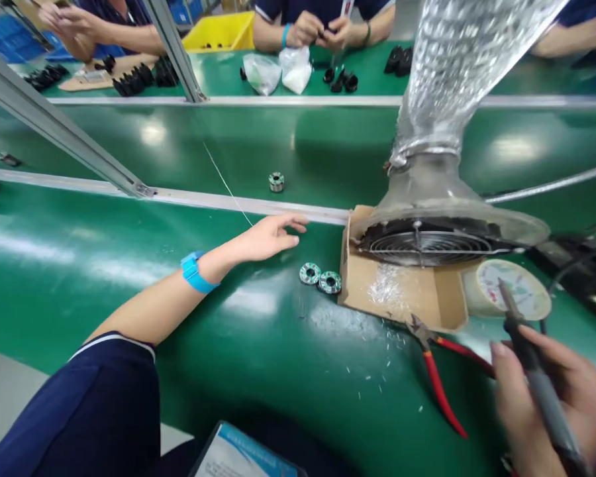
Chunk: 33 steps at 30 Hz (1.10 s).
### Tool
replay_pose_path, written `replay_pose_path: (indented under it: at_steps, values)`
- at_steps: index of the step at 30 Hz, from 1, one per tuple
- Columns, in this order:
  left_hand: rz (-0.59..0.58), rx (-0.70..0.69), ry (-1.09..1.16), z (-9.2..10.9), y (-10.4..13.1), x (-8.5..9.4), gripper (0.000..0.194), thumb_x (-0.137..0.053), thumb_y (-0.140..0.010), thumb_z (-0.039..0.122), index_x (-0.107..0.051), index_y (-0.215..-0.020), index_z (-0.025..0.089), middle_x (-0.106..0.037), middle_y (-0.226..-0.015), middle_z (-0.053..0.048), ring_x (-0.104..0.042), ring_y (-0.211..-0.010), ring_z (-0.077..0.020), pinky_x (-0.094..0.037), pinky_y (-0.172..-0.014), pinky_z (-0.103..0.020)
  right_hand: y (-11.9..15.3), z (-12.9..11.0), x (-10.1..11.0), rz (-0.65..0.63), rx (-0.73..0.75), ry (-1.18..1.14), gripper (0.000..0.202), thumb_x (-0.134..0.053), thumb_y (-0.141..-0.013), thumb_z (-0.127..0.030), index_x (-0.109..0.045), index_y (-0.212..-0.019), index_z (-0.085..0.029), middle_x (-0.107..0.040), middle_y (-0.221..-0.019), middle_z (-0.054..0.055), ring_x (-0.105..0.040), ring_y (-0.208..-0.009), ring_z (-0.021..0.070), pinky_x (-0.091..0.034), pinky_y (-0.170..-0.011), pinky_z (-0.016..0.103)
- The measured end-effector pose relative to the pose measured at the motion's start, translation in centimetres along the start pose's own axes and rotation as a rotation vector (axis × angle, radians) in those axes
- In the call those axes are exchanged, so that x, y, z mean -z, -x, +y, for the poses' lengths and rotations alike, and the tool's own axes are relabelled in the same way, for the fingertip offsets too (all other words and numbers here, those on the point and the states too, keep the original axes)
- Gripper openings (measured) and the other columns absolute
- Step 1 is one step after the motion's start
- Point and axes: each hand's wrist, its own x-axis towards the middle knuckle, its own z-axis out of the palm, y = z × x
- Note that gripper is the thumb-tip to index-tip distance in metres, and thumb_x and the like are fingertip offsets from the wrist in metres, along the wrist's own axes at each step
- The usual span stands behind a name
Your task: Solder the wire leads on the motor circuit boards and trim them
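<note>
My left hand (271, 237) reaches over the green bench with its fingers stretched out and nothing in it. Just to its right lie two small ring-shaped circuit boards, one (310, 273) beside the other (330, 283). A similar round part (277, 182) with a board on top stands past the metal rail. At the lower right, my right hand (551, 397) is wrapped round a soldering iron (536, 371), its tip pointing up and left in front of a white round tub (514, 289). Slightly blurred, that hand is close to red-handled cutting pliers (434, 361).
A fume hood with a fan grille (422, 245) hangs over a cardboard box (402, 291) of cut wire bits. A metal rail (238, 204) and slanted post (79, 126) border the bench. Across, co-workers handle parts near plastic bags (263, 71) and a yellow bin (221, 32).
</note>
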Motion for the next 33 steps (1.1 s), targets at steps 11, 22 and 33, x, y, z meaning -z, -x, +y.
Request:
replay_pose_path:
  at_steps: [11, 22, 33]
  values:
    - [-0.109, -0.133, -0.227, 0.7, 4.2, -5.8, 0.046, -0.058, -0.092, 0.018, -0.051, -0.138, 0.016, -0.057, -0.136, -0.013, -0.057, -0.125, -0.0277, -0.048, -0.105, -0.044, -0.3, 0.7, -1.3, 0.123, 0.274, -0.125, 0.041, -0.073, -0.071, -0.040, -0.072, -0.111, -0.038, -0.073, -0.085, 0.011, -0.068, -0.073, 0.0296, -0.055, -0.070, 0.047]
    - [-0.011, -0.025, 0.071, 3.0, 9.7, -8.4, 0.040, -0.070, -0.085, 0.021, -0.057, -0.123, 0.017, -0.052, -0.075, 0.004, -0.045, -0.062, -0.0085, -0.039, -0.060, -0.023, 4.7, -7.2, 2.1, 0.038, 0.217, -0.658, 0.046, -0.072, -0.082, -0.024, -0.068, -0.127, -0.032, -0.077, -0.096, 0.006, -0.072, -0.067, 0.0197, -0.058, -0.060, 0.036]
    - [-0.231, -0.108, 0.412, 8.2, 12.4, -11.1, 0.043, -0.077, -0.082, 0.027, -0.065, -0.122, 0.018, -0.047, -0.074, 0.005, -0.036, -0.056, -0.0042, -0.030, -0.050, -0.020, 4.0, -12.5, 3.5, -0.595, 0.312, -0.724, 0.049, -0.069, -0.086, -0.020, -0.053, -0.132, -0.026, -0.068, -0.087, -0.003, -0.068, -0.084, 0.0111, -0.057, -0.096, 0.031]
